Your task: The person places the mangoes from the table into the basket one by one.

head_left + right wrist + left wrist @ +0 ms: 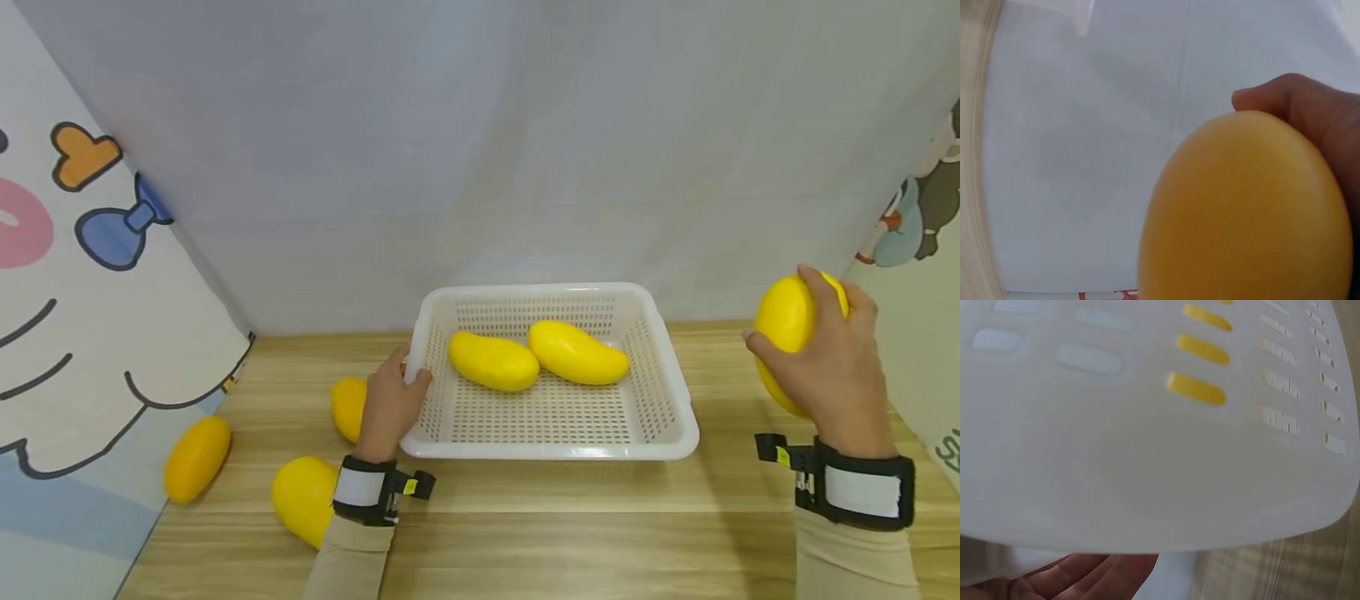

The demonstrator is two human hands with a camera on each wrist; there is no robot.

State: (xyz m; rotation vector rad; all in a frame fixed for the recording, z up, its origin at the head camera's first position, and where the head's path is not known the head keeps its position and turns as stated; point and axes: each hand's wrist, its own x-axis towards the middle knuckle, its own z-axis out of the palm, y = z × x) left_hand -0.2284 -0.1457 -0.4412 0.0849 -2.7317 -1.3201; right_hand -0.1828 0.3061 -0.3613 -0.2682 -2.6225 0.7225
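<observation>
Unreadable letters (948, 451) on right panel (917, 350)

Left hand (389, 410) gripped, lower centre-left of frame | right hand (843, 367) gripped, right side | forearms (855, 557) extended from bottom edge

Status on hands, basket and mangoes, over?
Left hand gripping white basket. Right hand holding mango, right of basket; no obstruction seen between. Two mangoes inside basket.
</observation>
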